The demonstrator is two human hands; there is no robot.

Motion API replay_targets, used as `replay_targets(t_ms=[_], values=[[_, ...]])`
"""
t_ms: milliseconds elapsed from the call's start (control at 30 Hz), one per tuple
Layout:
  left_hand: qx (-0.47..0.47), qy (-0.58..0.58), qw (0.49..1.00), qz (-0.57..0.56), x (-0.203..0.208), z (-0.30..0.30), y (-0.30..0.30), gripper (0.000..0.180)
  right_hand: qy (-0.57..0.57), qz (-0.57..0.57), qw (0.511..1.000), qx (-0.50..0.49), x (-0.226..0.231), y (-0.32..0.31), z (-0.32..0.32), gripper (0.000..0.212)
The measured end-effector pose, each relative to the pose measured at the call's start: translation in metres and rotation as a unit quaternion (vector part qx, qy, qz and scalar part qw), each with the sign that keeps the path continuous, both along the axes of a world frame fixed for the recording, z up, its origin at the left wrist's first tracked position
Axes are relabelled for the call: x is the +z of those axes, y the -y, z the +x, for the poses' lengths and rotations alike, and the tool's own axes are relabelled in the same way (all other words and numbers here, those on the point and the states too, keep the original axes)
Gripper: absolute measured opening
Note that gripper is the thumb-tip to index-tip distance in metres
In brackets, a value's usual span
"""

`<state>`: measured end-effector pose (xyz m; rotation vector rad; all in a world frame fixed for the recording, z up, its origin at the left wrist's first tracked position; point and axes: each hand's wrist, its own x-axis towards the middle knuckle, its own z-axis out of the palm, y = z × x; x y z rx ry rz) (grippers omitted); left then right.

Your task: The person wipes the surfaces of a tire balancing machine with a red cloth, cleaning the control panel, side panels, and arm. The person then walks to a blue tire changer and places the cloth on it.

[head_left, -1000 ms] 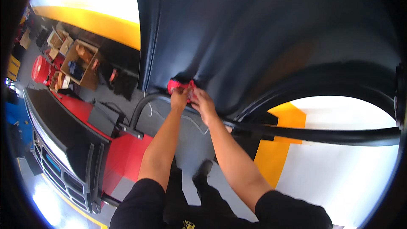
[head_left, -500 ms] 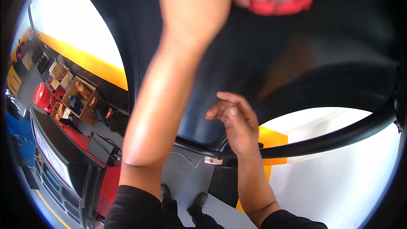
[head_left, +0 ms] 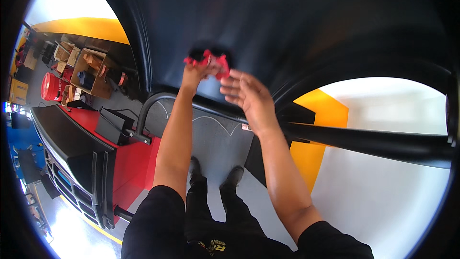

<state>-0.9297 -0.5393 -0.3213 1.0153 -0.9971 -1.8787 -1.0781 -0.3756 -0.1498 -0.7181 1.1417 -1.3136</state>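
Note:
A bunched red cloth (head_left: 219,62) is gripped in my left hand (head_left: 195,74), against or very close to a large, dark, glossy curved panel (head_left: 297,24). The fingers of that hand are curled into the cloth and partly covered by it. Just right of the cloth is my right hand (head_left: 253,100), its fingers stretched out and apart, with nothing held. Its fingertips come near the cloth's right edge; whether they touch it or the panel I cannot tell. Both forearms reach up from the lower edge.
A thick black tube (head_left: 364,144) crosses below the panel, behind my forearms. At left stands a red and black machine (head_left: 72,158) with a grille. Beyond it are a cardboard box (head_left: 99,85) with things inside and a red bucket (head_left: 50,87). A thin cable (head_left: 211,118) lies on the grey floor.
My left hand has come down with the red cloth from the top edge to the middle of the view. My right hand is higher, its fingers straighter. The view has shifted, showing more floor.

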Motion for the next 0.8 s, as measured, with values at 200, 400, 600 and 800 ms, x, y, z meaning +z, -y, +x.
replay_targets(t_ms=[200,400,600,800], values=[[-0.056,0.114,0.985,0.118,-0.076,0.035,-0.058,0.03,-0.006,0.116,0.993,0.003,-0.063,-0.06,0.005,0.039],[-0.137,-0.02,0.963,-0.233,0.238,-0.08,0.013,0.036,-0.025,0.059,0.997,-0.031,-0.028,-0.047,-0.027,0.04],[-0.027,-0.136,0.828,-0.543,0.508,-0.049,-0.046,0.033,-0.062,-0.072,0.995,-0.01,0.052,-0.038,-0.027,0.037],[-0.016,-0.206,0.842,-0.498,0.489,-0.046,-0.042,0.034,-0.028,-0.072,0.997,-0.012,0.053,-0.039,-0.022,0.043]])
